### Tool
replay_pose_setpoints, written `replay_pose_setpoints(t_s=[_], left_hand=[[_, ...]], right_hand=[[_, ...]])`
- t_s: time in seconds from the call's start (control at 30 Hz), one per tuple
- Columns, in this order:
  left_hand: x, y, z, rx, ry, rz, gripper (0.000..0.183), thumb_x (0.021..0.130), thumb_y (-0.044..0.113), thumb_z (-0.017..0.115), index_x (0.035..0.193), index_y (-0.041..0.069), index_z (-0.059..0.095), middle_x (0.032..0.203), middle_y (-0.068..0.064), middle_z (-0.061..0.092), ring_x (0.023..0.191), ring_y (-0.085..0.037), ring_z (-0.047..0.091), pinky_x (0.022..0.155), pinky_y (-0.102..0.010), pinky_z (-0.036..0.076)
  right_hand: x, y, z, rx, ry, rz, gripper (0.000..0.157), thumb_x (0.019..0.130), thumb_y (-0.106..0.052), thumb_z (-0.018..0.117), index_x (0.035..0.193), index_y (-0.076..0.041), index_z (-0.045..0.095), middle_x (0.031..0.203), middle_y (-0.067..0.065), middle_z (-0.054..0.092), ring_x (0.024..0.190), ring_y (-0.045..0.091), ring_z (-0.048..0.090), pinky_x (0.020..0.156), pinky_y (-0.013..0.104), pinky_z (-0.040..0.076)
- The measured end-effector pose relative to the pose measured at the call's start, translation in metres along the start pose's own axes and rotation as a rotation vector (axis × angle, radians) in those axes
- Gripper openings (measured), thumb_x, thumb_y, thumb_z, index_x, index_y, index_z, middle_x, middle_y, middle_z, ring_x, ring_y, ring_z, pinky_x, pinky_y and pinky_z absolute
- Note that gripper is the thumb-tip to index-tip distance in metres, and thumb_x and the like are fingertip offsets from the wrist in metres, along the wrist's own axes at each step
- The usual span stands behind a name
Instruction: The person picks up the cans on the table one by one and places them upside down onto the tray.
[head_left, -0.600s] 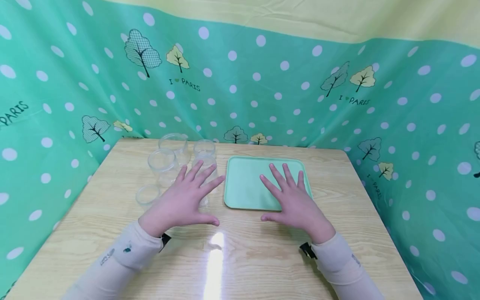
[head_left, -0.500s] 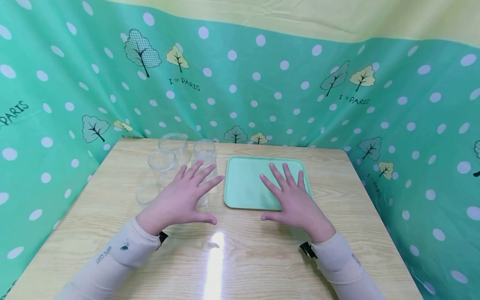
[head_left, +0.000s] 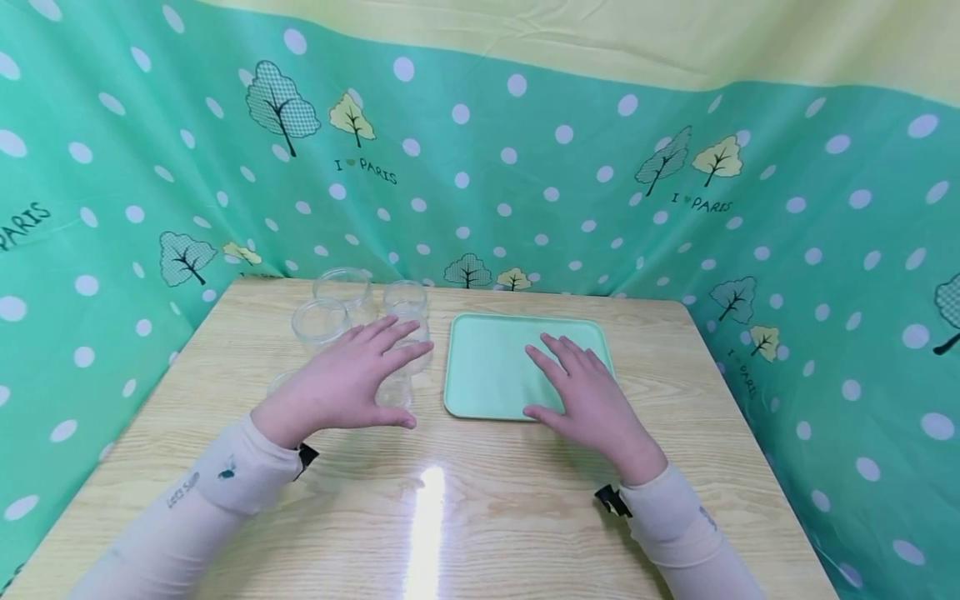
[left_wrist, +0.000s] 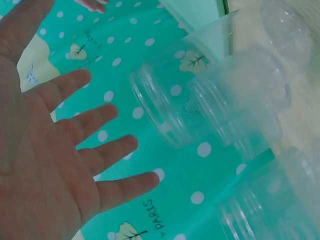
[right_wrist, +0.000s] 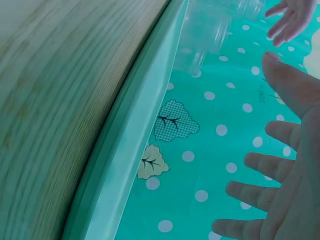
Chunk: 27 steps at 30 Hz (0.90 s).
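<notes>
My left hand (head_left: 345, 375) hovers over several clear plastic jars with its fingers spread, holding nothing. In the left wrist view, a clear jar (left_wrist: 165, 105) with a threaded rim stands beyond the fingertips, apart from them. More jars, such as a wide one (head_left: 320, 321) at the back left, are partly hidden behind the hand. My right hand (head_left: 592, 400) is held above the right part of a light green tray (head_left: 487, 367), fingers slightly bent and grasping nothing. The right wrist view shows the tray's edge (right_wrist: 135, 150) below that hand, not touched.
A wooden table (head_left: 510, 517) carries the jars on the left and the tray to their right. Behind and on both sides hangs a green dotted curtain (head_left: 480, 150) with tree prints. A bright light streak crosses the table's front.
The left hand has moved left and slightly up in the head view. The right hand has stayed nearly in place, its fingers drawn closer together. Jars and tray keep their places.
</notes>
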<state>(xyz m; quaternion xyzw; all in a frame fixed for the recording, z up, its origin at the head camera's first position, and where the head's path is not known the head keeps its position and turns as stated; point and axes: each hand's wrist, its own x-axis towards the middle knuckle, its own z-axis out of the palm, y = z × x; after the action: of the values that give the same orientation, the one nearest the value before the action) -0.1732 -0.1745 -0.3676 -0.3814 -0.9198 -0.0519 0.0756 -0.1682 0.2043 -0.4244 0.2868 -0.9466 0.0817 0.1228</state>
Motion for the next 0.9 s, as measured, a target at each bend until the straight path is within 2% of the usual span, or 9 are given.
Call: replay_pose_setpoints(t_s=[0.13, 0.27, 0.43, 0.57, 0.9], left_hand=[[0.003, -0.004, -0.005, -0.024, -0.025, 0.012, 0.098, 0.076, 0.071, 0.077, 0.155, 0.023, 0.044, 0.164, -0.011, 0.036, 0.150, -0.043, 0.032, 0.111, -0.066, 0.038], [0.007, -0.009, -0.010, -0.052, -0.071, 0.029, 0.094, 0.077, 0.066, 0.080, 0.153, 0.022, 0.047, 0.162, -0.011, 0.039, 0.148, -0.040, 0.036, 0.113, -0.064, 0.038], [0.011, -0.016, -0.014, -0.069, -0.108, 0.042, 0.085, 0.080, 0.060, 0.080, 0.150, 0.020, 0.053, 0.151, -0.010, 0.051, 0.138, -0.033, 0.050, 0.109, -0.056, 0.045], [0.014, -0.020, -0.017, -0.059, -0.134, 0.025, 0.079, 0.082, 0.053, 0.082, 0.147, 0.018, 0.055, 0.145, -0.010, 0.057, 0.130, -0.033, 0.057, 0.104, -0.054, 0.051], [0.021, -0.027, -0.021, 0.033, -0.217, -0.007, 0.069, 0.082, 0.039, 0.084, 0.143, 0.017, 0.060, 0.140, -0.010, 0.059, 0.127, -0.036, 0.058, 0.100, -0.056, 0.051]], right_hand=[[0.001, 0.002, -0.001, 0.019, 0.020, -0.013, 0.088, 0.089, -0.058, 0.072, 0.161, -0.024, 0.034, 0.165, 0.009, 0.033, 0.148, 0.037, 0.036, 0.115, 0.062, 0.036], [0.001, 0.002, -0.002, 0.067, 0.019, -0.005, 0.084, 0.091, -0.056, 0.072, 0.160, -0.023, 0.037, 0.162, 0.009, 0.039, 0.144, 0.034, 0.043, 0.111, 0.056, 0.044], [0.001, 0.000, -0.004, 0.144, -0.003, 0.048, 0.076, 0.094, -0.054, 0.069, 0.158, -0.024, 0.040, 0.157, 0.005, 0.045, 0.140, 0.030, 0.049, 0.108, 0.052, 0.048], [0.000, -0.001, -0.005, 0.174, -0.009, 0.079, 0.072, 0.095, -0.052, 0.068, 0.156, -0.025, 0.043, 0.154, 0.002, 0.048, 0.139, 0.028, 0.050, 0.107, 0.051, 0.049], [-0.001, -0.003, -0.009, 0.284, -0.040, 0.123, 0.063, 0.097, -0.052, 0.066, 0.152, -0.028, 0.048, 0.143, -0.002, 0.058, 0.130, 0.023, 0.059, 0.102, 0.048, 0.054]])
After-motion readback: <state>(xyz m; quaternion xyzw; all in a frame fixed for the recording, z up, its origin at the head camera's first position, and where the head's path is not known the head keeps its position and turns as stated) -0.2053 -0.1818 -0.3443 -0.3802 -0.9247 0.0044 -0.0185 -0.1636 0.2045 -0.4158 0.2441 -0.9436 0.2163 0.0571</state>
